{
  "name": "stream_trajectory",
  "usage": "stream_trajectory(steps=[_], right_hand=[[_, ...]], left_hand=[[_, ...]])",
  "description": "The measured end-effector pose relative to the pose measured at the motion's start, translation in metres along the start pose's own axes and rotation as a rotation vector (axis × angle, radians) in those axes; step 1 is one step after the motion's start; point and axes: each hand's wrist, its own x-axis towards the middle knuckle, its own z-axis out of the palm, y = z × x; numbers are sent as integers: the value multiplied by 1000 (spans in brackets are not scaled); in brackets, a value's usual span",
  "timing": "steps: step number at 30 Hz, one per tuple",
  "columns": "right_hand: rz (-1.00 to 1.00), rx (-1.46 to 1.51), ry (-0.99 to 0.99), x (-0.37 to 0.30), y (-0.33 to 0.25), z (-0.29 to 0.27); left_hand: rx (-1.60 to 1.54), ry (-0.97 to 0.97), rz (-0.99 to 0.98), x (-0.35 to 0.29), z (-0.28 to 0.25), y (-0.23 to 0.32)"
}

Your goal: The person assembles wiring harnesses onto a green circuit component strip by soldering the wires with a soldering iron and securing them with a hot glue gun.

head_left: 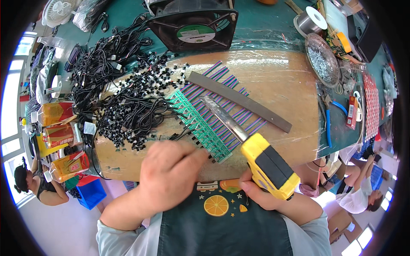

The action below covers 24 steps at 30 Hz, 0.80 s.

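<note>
Two hands work at our counter's (277, 85) near edge: our left hand (171, 175), grip clenched, presses the green circuit strip's (198, 121) near end, while our right hand (260, 192) grips the yellow soldering gun (269, 166), tip over the strip. Black cables (124, 98) crowd the left; bare board lies open to the right beyond the grey bar (239, 100).

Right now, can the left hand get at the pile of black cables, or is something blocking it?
Probably yes. The left hand rests at the near end of the green circuit strip, and the black cables lie just beyond it on the bench, with nothing between.
</note>
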Motion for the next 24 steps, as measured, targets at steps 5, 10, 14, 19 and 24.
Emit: stream_trajectory(steps=[5, 10, 14, 19, 24], right_hand=[[162, 129, -3, -8, -10, -10], [-25, 155, -8, -19, 0, -17], [11, 148, -66, -23, 5, -26], [-47, 106, -87, -16, -2, -30], [-25, -18, -10, -28, 7, -28]], left_hand=[[128, -4, -91, 5, 6, -22], [142, -25, -84, 9, 6, -26], [134, -78, -61, 16, 4, -30], [114, -98, -49, 21, 1, -37], [67, -136, -18, 25, 0, -40]])
